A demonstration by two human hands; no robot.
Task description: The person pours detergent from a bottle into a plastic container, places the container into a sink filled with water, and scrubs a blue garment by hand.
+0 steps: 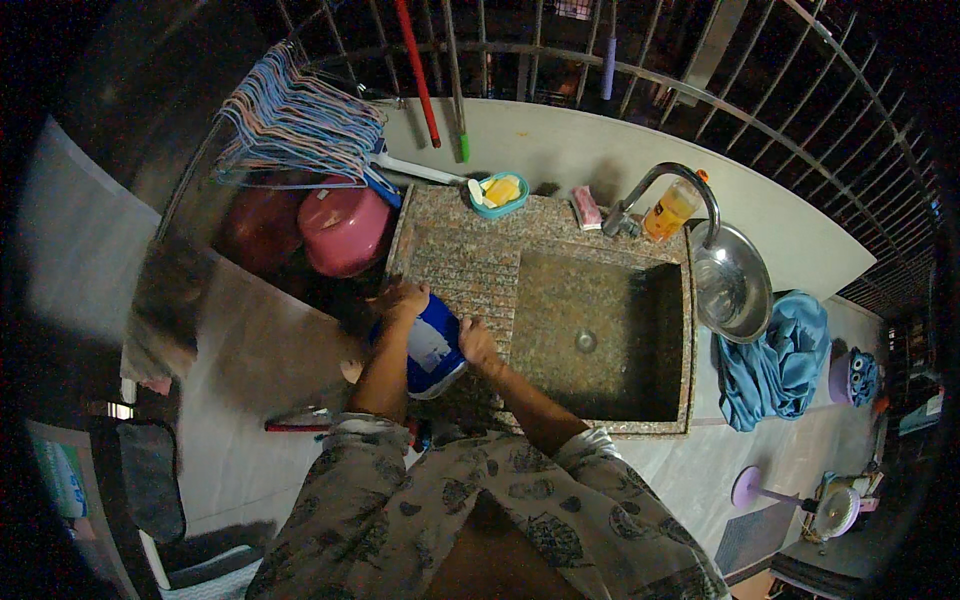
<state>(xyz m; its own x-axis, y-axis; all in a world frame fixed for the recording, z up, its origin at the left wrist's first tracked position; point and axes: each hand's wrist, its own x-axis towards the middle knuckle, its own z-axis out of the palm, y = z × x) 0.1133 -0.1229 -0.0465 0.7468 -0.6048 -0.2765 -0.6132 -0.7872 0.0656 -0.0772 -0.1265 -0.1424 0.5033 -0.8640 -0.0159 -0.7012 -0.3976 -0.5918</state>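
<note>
A blue container with a pale label (pixel 435 341) is between my hands at the left edge of the stone sink, over its ribbed washboard part (pixel 469 274). My left hand (pixel 405 300) lies on its far rim, fingers closed on it. My right hand (pixel 480 345) grips its right side. The container looks tilted; its opening and contents are hidden. Right of the washboard is the sink basin (pixel 585 300) with a round drain. A teal soap dish (pixel 499 211) holding yellow and white soap stands on the back ledge.
A curved metal faucet (pixel 664 171), an orange bottle (pixel 670 214) and a pink packet (pixel 586 208) are at the back. Pink basins (pixel 345 232) and hangers (pixel 300 135) stand left. On the right are a steel bowl (pixel 731 285), blue cloth (pixel 780 360) and a fan (pixel 834 513).
</note>
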